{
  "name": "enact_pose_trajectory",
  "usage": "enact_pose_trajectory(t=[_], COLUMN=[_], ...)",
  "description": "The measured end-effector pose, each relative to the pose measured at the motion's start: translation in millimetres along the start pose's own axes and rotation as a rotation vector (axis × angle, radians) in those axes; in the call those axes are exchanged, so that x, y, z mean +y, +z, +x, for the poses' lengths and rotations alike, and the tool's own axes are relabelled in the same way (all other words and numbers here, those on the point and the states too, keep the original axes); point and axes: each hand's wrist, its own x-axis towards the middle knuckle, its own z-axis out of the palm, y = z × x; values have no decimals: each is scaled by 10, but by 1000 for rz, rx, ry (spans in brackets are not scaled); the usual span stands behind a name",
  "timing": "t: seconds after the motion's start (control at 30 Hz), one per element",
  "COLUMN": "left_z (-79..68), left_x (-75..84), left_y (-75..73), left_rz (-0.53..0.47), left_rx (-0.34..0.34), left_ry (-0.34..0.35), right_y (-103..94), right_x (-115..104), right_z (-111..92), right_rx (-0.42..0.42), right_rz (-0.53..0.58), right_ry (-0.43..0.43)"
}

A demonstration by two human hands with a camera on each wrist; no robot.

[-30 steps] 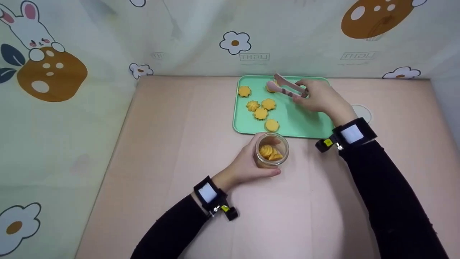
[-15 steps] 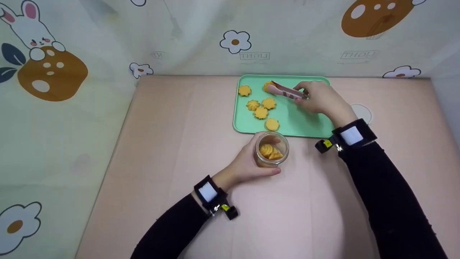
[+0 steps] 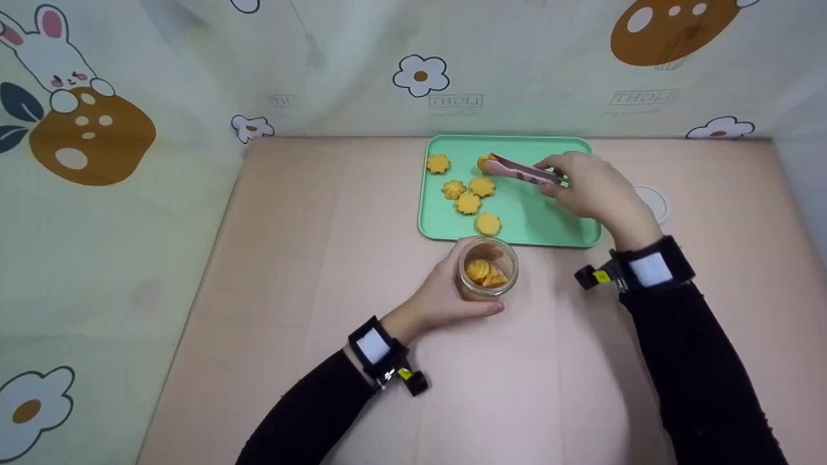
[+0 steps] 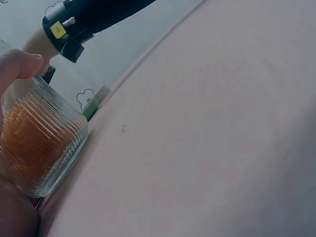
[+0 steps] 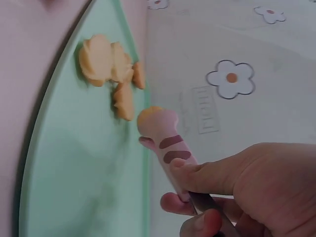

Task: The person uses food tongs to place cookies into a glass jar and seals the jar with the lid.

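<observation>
One green tray [image 3: 543, 219] lies at the far side of the pink tabletop [image 3: 310, 258], with five yellow cookies [image 3: 468, 204] loose on it toward its left half; a sixth cookie [image 3: 483, 162] sits between the tips of one pair of pink tongs [image 3: 520, 172], over the far part of the tray (whether it touches the tray is hard to tell). The right hand [image 3: 591, 186] pinches the tongs between thumb and fingers, well closed round the handle end; the tongs carry dark stripes, two of them plain in the right wrist view. The left hand [image 3: 446, 292] curls round one clear ribbed glass jar [image 3: 488, 294], thumb on the near side, fingers beyond; the jar stands mouth up, lidless, just beside the tray's near edge, with several cookies inside, overlapping too much to count. One pale round disc [image 3: 655, 205] lies right of the tray, partly hidden by the right wrist.

Two black wristbands show, each with one white patch and a yellow tag [image 3: 601, 276] whose marks are too small to read; the patterned backdrop [image 3: 336, 58] bears one rabbit, two brown shapes and three faint boxed words, reversed or blurred, none surely legible.
</observation>
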Motion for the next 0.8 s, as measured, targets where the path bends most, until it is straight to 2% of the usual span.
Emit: enact_pose_trajectory(t=[0.23,0.43,0.57,0.8], left_z=[1,8,7,-6], left_x=[3,4,10,24], left_y=[-5,-13,-12,3], left_rz=[-10,-2,2,31], left_rx=[-1,7,8,16], left_ry=[8,-14,-24,-18], right_y=[-236,-416,-462,-482], right_x=[-61,-124,-130,-116], right_z=[-486,-947,-1191,-1520], right_rx=[84,80,116,272], right_rz=[-23,-84,-99,-79], right_ry=[-52,-109,-205,-416])
